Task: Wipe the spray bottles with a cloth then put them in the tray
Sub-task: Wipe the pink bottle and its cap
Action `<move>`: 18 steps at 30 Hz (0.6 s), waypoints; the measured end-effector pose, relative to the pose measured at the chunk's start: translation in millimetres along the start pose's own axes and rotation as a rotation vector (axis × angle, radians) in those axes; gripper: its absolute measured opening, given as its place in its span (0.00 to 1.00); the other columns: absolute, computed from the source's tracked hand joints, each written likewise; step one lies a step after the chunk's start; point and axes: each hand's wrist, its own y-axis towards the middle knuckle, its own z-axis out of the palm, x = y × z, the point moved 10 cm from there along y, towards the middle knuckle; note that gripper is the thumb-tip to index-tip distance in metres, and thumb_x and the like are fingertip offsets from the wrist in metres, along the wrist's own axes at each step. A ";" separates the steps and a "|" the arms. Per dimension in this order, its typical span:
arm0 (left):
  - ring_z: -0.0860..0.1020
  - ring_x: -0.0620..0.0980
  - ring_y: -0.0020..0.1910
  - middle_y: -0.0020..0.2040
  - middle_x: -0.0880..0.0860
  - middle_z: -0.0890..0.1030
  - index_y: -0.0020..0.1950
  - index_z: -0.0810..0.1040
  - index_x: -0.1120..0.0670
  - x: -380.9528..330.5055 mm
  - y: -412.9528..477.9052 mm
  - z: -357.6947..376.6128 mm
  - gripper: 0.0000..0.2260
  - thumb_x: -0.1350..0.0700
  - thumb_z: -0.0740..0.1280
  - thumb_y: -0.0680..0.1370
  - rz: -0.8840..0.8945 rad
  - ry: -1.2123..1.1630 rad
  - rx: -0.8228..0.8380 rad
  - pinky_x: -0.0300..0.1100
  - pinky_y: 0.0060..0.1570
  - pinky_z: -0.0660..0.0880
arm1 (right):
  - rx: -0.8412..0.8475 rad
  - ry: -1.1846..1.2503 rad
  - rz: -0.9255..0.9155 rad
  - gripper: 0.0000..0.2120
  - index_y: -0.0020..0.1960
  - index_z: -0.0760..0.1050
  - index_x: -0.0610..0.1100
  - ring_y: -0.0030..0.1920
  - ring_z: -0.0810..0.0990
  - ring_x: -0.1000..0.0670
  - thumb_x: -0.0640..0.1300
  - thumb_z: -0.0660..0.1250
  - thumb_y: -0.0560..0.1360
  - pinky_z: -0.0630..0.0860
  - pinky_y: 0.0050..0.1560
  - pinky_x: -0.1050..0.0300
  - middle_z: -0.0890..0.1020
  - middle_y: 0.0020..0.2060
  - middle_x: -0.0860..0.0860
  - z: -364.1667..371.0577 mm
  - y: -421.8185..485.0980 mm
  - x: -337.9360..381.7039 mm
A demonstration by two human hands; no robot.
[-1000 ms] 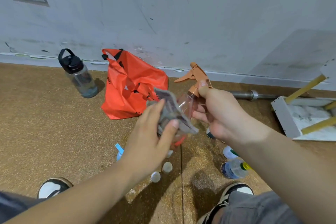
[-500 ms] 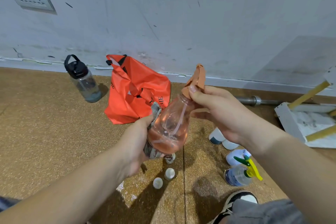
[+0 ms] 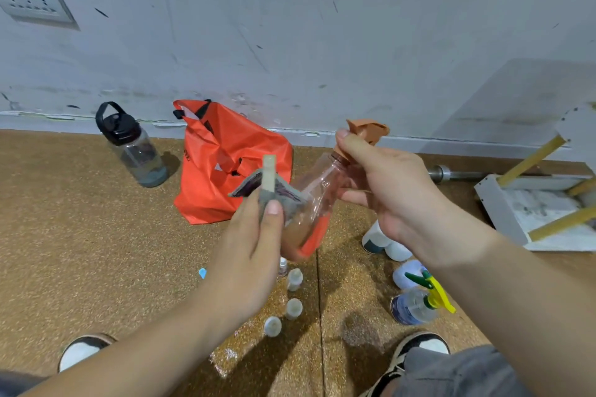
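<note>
The right hand (image 3: pixel 392 193) is closed around the neck of a clear spray bottle (image 3: pixel 317 203), just under its orange trigger head (image 3: pixel 367 131), and holds it tilted in the air above the floor. The left hand (image 3: pixel 250 246) pinches a folded grey cloth (image 3: pixel 274 192) between thumb and fingers and presses it on the side of the bottle. The bottle looks like thin plastic with only a little pinkish liquid at the bottom, so I judge it light and easy to dent; the smooth wall may slip, and the neck is the safer place to hold. Below the hands, other spray bottles (image 3: pixel 416 304) lie on the brown floor (image 3: pixel 80 251). The white tray (image 3: pixel 496 206) waits at the right, well apart.
</note>
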 end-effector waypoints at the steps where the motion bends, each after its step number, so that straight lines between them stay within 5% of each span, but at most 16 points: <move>1: 0.77 0.40 0.61 0.58 0.38 0.80 0.65 0.74 0.41 -7.3 -0.5 4.2 0.17 0.40 0.50 0.86 0.087 0.111 0.024 0.44 0.60 0.74 | 0.019 -0.017 -0.003 0.13 0.47 0.84 0.41 0.33 0.83 0.50 0.51 0.78 0.74 0.85 0.44 0.51 0.86 0.35 0.48 3.7 -1.4 -2.3; 3: 0.71 0.47 0.72 0.74 0.45 0.74 0.80 0.63 0.46 -21.9 -4.7 17.5 0.26 0.39 0.49 0.84 0.213 0.344 0.090 0.42 0.72 0.66 | 0.051 -0.076 0.001 0.18 0.49 0.85 0.38 0.36 0.83 0.48 0.53 0.78 0.73 0.84 0.51 0.41 0.86 0.37 0.47 10.9 -4.5 -11.3; 5: 0.62 0.46 0.77 0.81 0.50 0.65 0.85 0.52 0.53 -33.9 -7.6 23.7 0.33 0.39 0.51 0.83 0.268 0.481 0.076 0.31 0.72 0.53 | 0.075 -0.080 0.021 0.22 0.50 0.84 0.35 0.38 0.80 0.45 0.55 0.79 0.71 0.83 0.48 0.39 0.84 0.38 0.43 17.7 -8.7 -22.9; 7: 0.63 0.49 0.77 0.80 0.54 0.66 0.85 0.51 0.56 -44.1 -9.0 23.9 0.35 0.41 0.56 0.84 0.307 0.543 0.036 0.30 0.69 0.53 | 0.087 -0.046 0.049 0.21 0.50 0.82 0.37 0.36 0.78 0.45 0.54 0.80 0.71 0.79 0.35 0.53 0.82 0.38 0.40 22.6 -14.3 -33.2; 9: 0.70 0.49 0.73 0.75 0.51 0.72 0.83 0.57 0.52 -48.5 -0.9 16.8 0.32 0.42 0.62 0.82 0.324 0.542 0.016 0.34 0.62 0.63 | 0.098 -0.034 0.064 0.22 0.48 0.80 0.34 0.36 0.79 0.46 0.53 0.80 0.71 0.77 0.34 0.58 0.83 0.39 0.35 27.6 -20.5 -41.8; 11: 0.76 0.43 0.64 0.67 0.42 0.78 0.79 0.63 0.45 -41.4 10.6 10.0 0.28 0.41 0.64 0.80 0.318 0.453 0.053 0.36 0.52 0.68 | 0.102 -0.012 0.059 0.25 0.50 0.78 0.29 0.37 0.81 0.46 0.51 0.80 0.72 0.80 0.37 0.57 0.84 0.43 0.30 30.1 -24.0 -44.2; 14: 0.78 0.35 0.62 0.63 0.36 0.81 0.76 0.66 0.40 -22.6 22.8 13.9 0.20 0.43 0.62 0.84 0.218 0.135 0.237 0.38 0.60 0.74 | 0.104 0.019 0.039 0.21 0.50 0.80 0.30 0.36 0.83 0.46 0.48 0.79 0.73 0.82 0.37 0.55 0.86 0.40 0.37 28.0 -21.8 -34.4; 16: 0.79 0.30 0.60 0.59 0.33 0.83 0.69 0.75 0.41 0.1 25.1 14.9 0.13 0.44 0.60 0.85 0.046 -0.127 0.285 0.30 0.58 0.74 | 0.089 -0.026 0.027 0.21 0.51 0.81 0.32 0.39 0.83 0.46 0.50 0.80 0.72 0.85 0.46 0.48 0.87 0.42 0.39 23.1 -17.8 -27.7; 18: 0.78 0.30 0.61 0.58 0.31 0.83 0.64 0.81 0.41 41.6 24.3 20.5 0.18 0.34 0.62 0.80 -0.224 -0.312 0.293 0.34 0.64 0.73 | 0.080 -0.066 0.029 0.26 0.55 0.80 0.30 0.42 0.84 0.46 0.52 0.79 0.72 0.84 0.57 0.41 0.88 0.48 0.39 18.8 -14.0 -27.7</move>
